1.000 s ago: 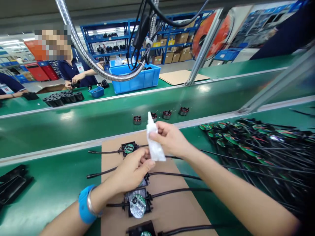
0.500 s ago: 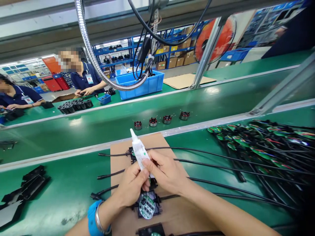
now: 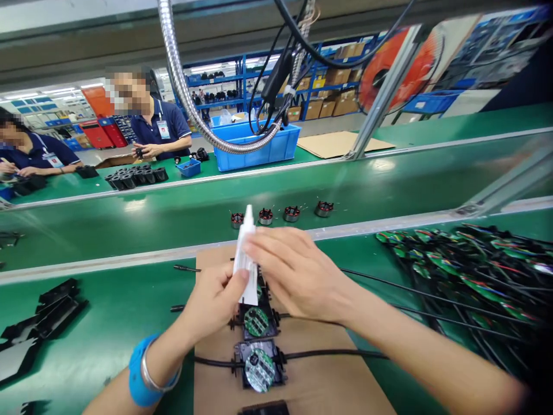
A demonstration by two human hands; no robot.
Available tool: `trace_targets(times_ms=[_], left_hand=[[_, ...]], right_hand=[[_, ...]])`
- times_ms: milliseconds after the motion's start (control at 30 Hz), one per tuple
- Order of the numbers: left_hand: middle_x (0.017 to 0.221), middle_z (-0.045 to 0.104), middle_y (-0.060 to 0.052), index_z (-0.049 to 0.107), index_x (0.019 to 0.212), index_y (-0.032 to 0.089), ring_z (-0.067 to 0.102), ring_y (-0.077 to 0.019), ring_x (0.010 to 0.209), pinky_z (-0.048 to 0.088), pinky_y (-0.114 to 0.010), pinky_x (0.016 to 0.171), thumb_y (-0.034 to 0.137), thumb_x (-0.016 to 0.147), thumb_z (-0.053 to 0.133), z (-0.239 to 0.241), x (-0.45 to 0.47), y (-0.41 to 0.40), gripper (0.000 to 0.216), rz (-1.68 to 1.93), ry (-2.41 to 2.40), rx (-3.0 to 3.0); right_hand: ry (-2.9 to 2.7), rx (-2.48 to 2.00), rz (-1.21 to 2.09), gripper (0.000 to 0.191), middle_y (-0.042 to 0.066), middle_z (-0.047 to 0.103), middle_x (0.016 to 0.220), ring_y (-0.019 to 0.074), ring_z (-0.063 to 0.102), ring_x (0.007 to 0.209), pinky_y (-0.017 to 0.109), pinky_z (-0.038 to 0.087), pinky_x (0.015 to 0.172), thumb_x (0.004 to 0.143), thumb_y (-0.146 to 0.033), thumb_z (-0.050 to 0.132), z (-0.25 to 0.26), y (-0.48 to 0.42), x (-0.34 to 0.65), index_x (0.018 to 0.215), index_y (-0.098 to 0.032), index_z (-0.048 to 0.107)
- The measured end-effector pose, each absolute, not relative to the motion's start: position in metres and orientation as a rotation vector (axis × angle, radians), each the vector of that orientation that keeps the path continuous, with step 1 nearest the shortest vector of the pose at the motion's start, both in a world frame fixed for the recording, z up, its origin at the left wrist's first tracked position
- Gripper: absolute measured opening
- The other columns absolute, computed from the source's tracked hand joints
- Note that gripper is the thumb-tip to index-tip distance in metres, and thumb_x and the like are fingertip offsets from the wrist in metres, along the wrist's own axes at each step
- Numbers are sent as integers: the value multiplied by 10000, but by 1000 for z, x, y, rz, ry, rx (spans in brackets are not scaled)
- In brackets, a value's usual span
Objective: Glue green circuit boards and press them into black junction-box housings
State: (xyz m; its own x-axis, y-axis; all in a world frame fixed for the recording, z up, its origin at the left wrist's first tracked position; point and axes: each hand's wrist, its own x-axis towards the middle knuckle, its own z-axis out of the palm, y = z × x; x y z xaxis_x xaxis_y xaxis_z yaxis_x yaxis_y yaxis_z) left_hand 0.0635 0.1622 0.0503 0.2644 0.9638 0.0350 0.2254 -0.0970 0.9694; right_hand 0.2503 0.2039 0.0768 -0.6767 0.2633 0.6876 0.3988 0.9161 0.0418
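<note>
Between my two hands a white squeeze tube (image 3: 246, 262) with a tapered nozzle stands nearly upright. My left hand (image 3: 218, 297) pinches its lower part, thumb in front. On the upper part, just below the nozzle, lie the fingers of my right hand (image 3: 302, 271), closed against it and slightly blurred. Below the hands, black housings with round green circuit boards, such as this board (image 3: 259, 369), form a column on a cardboard sheet (image 3: 319, 386). Black cables (image 3: 332, 353) run out sideways from them. My hands hide the upper housings.
Several copper-wound motor stators (image 3: 292, 214) sit in a row beyond the cardboard. A heap of cabled circuit boards (image 3: 458, 271) lies right; black plastic parts (image 3: 56, 317) lie left. A metal flexible conduit (image 3: 185, 98) hangs overhead. Two co-workers sit across the bench.
The tube has turned from leaning left to nearly upright. My right hand has moved up along it towards the nozzle. My left hand has shifted slightly left, and the camera view has moved.
</note>
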Motion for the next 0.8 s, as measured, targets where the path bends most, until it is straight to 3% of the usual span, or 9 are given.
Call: trace_targets(times_ms=[67,167,267,333,400,533,800], left_hand=[[458,413,51,458,572,171,338,-64,424,246,-193,415,522,894,498,64,60,168,478,895,1140,1590],[532,533,5,583,712,166,453,-107,464,364,-221,449,592,942,296,63,51,173,563,938,1049,1487],[882,695,-87,657,1006,152,625,-192,802,507,-333,740,508,987,257,39,41,169,535,902,1141,1743],[1186,649,-118,619,1169,150,575,-247,1088,442,-430,963,382,983,368,19,39,163,389,733,1241,2076],[1388,524,-115,542,1294,151,490,-279,1221,379,-485,1043,297,965,407,2,42,157,384,558,1285,2326],[1494,407,-81,460,1378,162,481,-274,1234,416,-453,1025,290,970,400,-15,48,152,432,420,1319,2515],[1486,420,-92,453,1388,135,466,-266,1274,403,-393,1034,337,982,371,-22,47,153,460,437,1333,2580]], right_hand=[[-2542,-266,-250,426,146,660,1075,264,563,1093,473,367,994,878,-103,410,89,221,240,1299,-94,477],[-2506,-272,179,338,66,640,765,227,608,806,420,461,809,920,-236,406,90,247,223,1209,-124,542],[-1979,-589,920,310,-6,547,628,165,571,623,318,474,622,955,-432,394,73,267,208,962,-184,581],[-1567,-644,1332,371,-43,479,550,123,512,501,264,441,507,910,-535,464,57,277,197,781,-193,531],[-1322,-615,1556,411,-78,413,500,83,420,410,221,380,416,816,-579,592,43,283,186,713,-196,487],[-1190,-588,1668,472,-116,291,456,45,258,349,172,266,332,747,-625,654,25,290,166,678,-200,460],[-1204,-570,1748,541,-114,267,423,34,201,331,167,205,302,702,-631,695,13,291,151,584,-204,386]])
